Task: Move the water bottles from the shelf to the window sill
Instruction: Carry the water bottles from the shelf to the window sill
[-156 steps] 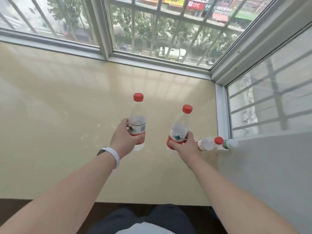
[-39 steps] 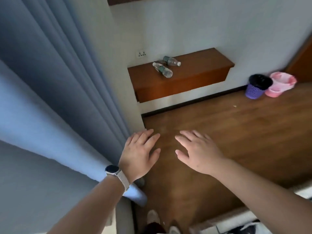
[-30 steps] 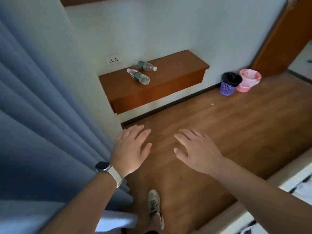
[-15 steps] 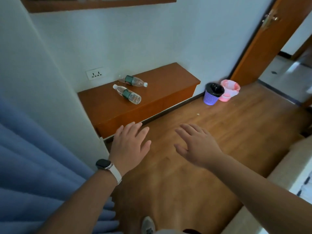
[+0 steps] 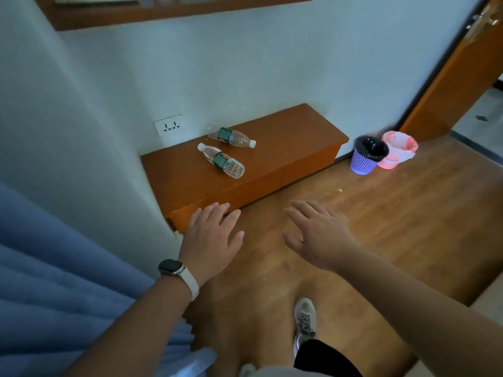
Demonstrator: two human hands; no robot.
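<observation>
Lying bottles, green labels unreadable

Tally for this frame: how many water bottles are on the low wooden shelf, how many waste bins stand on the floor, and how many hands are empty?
Water bottles lying on the shelf: 2, the nearer bottle and the farther bottle.
Waste bins: 2, purple bin and pink bin.
Empty hands: 2, left hand and right hand.
Total: 6
</observation>
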